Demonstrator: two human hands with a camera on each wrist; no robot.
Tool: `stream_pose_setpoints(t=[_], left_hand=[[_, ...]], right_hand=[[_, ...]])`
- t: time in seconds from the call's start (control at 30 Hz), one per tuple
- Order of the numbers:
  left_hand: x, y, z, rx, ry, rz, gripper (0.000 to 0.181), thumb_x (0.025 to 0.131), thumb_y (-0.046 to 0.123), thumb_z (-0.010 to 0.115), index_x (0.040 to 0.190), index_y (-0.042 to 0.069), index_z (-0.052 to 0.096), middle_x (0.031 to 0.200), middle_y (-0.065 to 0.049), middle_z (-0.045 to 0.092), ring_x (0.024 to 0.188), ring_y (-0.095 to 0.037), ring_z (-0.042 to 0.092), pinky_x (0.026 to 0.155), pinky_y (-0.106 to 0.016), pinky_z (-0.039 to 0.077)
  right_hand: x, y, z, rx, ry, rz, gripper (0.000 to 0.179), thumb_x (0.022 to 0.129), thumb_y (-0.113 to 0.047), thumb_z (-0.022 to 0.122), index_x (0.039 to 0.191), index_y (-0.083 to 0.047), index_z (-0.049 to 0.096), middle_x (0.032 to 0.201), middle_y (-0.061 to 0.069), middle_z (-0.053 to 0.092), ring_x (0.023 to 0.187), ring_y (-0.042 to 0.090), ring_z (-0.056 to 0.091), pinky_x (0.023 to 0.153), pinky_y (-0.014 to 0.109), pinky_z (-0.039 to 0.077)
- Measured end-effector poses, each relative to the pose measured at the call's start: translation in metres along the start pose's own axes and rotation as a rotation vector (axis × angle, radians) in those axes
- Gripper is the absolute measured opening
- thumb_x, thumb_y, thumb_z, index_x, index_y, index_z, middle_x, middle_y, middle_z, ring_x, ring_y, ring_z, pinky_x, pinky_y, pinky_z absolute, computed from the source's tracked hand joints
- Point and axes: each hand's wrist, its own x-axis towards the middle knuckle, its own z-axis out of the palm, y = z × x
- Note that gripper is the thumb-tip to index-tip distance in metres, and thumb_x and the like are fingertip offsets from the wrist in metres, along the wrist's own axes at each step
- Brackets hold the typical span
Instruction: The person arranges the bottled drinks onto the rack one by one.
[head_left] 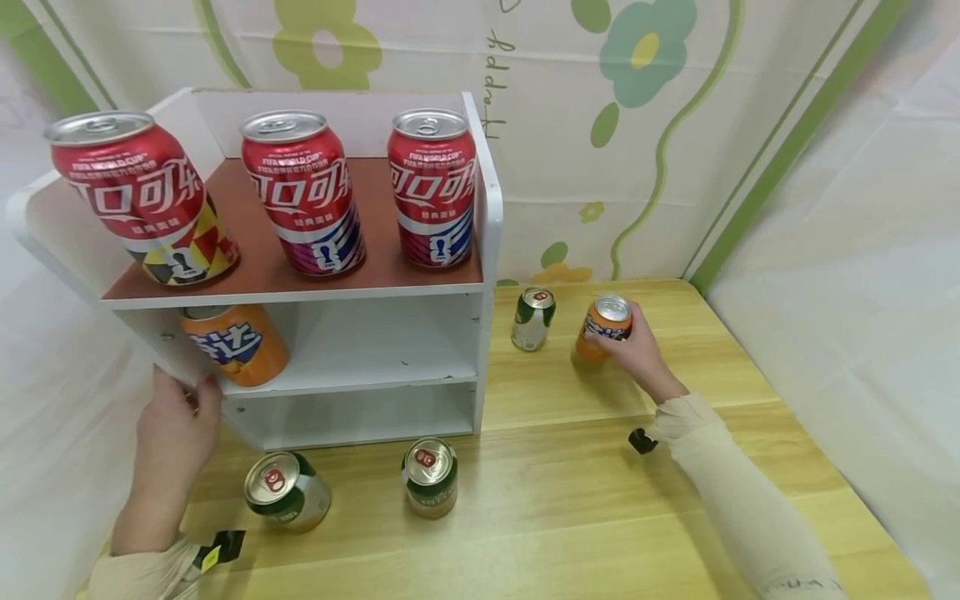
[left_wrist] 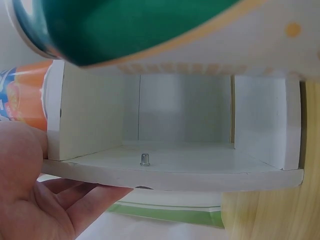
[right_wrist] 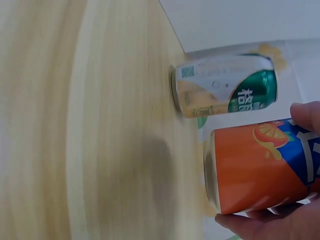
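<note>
My right hand [head_left: 637, 350] grips an orange soda can [right_wrist: 260, 170] near the table's back right, thumb on one side and fingers on the other. The can's base looks slightly off the wood. To its left stands a green and white can [head_left: 532, 321]. My left hand [head_left: 178, 425] holds the left side panel of a white shelf [head_left: 375, 333], with fingers [left_wrist: 90, 200] on the panel's outer face. Another orange can [head_left: 240, 346] stands on the middle shelf near that hand. Three red cola cans [head_left: 307, 200] stand in a row on the brown top shelf.
Two green and white cans stand on the table before the shelf, one can [head_left: 288, 492] at left and another can [head_left: 431, 479] nearer the middle. The wooden table [head_left: 555, 500] runs back to a flowered cloth [head_left: 570, 167]. White cloth [head_left: 847, 250] hangs at the right.
</note>
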Motion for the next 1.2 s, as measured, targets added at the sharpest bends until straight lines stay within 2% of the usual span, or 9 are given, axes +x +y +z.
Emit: stream_pose_setpoints(t=[0.23,0.33,0.4,0.47,0.57,0.87,0.9,1.07,1.2], left_hand=[[-0.001,0.000,0.000,0.001,0.000,0.000,0.046,0.105,0.015,0.039,0.144,-0.007,0.029,0.122,-0.044,0.054,0.105,-0.060,0.057,0.080,-0.069,0.046],[-0.001,0.000,-0.001,0.011,0.007,0.003,0.045,0.105,0.016,0.040,0.143,-0.007,0.030,0.120,-0.043,0.055,0.102,-0.058,0.058,0.071,-0.057,0.051],[-0.001,-0.001,-0.001,0.017,0.008,0.000,0.045,0.105,0.016,0.040,0.142,-0.007,0.031,0.119,-0.042,0.056,0.099,-0.056,0.059,0.064,-0.041,0.050],[-0.001,-0.001,-0.001,0.026,0.008,-0.001,0.045,0.105,0.016,0.041,0.142,-0.006,0.031,0.118,-0.041,0.057,0.097,-0.055,0.060,0.060,-0.028,0.043],[-0.001,-0.002,-0.001,0.030,0.008,0.003,0.045,0.105,0.017,0.041,0.142,-0.006,0.031,0.116,-0.040,0.057,0.094,-0.054,0.060,0.058,-0.021,0.036],[0.001,-0.001,-0.002,0.028,0.003,0.026,0.045,0.105,0.018,0.040,0.142,-0.005,0.030,0.119,-0.041,0.057,0.097,-0.055,0.060,0.059,-0.025,0.041],[0.001,-0.001,-0.002,0.025,0.002,0.024,0.045,0.105,0.017,0.040,0.142,-0.006,0.030,0.119,-0.041,0.056,0.097,-0.056,0.059,0.060,-0.030,0.044],[0.002,-0.002,-0.001,0.028,-0.007,0.018,0.045,0.105,0.017,0.041,0.142,-0.006,0.030,0.119,-0.041,0.056,0.097,-0.055,0.059,0.058,-0.019,0.039],[0.001,-0.002,0.000,0.035,-0.005,0.014,0.044,0.105,0.017,0.041,0.142,-0.007,0.031,0.118,-0.040,0.056,0.096,-0.054,0.060,0.059,-0.019,0.036]], right_hand=[[-0.020,-0.017,-0.009,-0.009,-0.096,-0.004,0.087,0.088,-0.020,0.081,0.155,-0.006,0.027,0.149,0.021,0.043,0.136,0.038,0.043,0.109,0.056,0.038],[-0.029,-0.027,-0.011,-0.034,-0.138,-0.031,0.083,0.088,-0.020,0.082,0.153,-0.006,0.032,0.146,0.020,0.046,0.133,0.037,0.046,0.106,0.055,0.041],[-0.035,-0.033,-0.011,-0.054,-0.166,-0.055,0.080,0.088,-0.020,0.082,0.150,-0.006,0.034,0.143,0.019,0.049,0.132,0.037,0.049,0.105,0.054,0.043],[-0.042,-0.039,-0.009,-0.060,-0.194,-0.075,0.078,0.087,-0.020,0.083,0.148,-0.007,0.037,0.141,0.017,0.051,0.130,0.036,0.051,0.103,0.054,0.045],[-0.051,-0.048,-0.007,-0.047,-0.235,-0.101,0.075,0.086,-0.018,0.084,0.146,-0.008,0.040,0.138,0.015,0.053,0.128,0.035,0.053,0.099,0.052,0.048],[-0.081,-0.083,0.002,0.008,-0.336,-0.201,0.070,0.083,-0.006,0.084,0.141,-0.007,0.045,0.131,0.014,0.058,0.117,0.026,0.059,0.089,0.033,0.054],[-0.084,-0.087,0.003,0.009,-0.344,-0.214,0.070,0.082,-0.006,0.084,0.141,-0.006,0.046,0.131,0.013,0.058,0.116,0.025,0.059,0.089,0.033,0.054],[-0.096,-0.101,0.010,0.021,-0.361,-0.266,0.069,0.079,-0.002,0.086,0.138,-0.009,0.050,0.128,0.008,0.058,0.114,0.024,0.060,0.089,0.034,0.055],[-0.105,-0.111,0.014,0.042,-0.390,-0.279,0.070,0.078,-0.003,0.086,0.138,-0.010,0.051,0.127,0.008,0.059,0.114,0.024,0.060,0.088,0.036,0.055]])
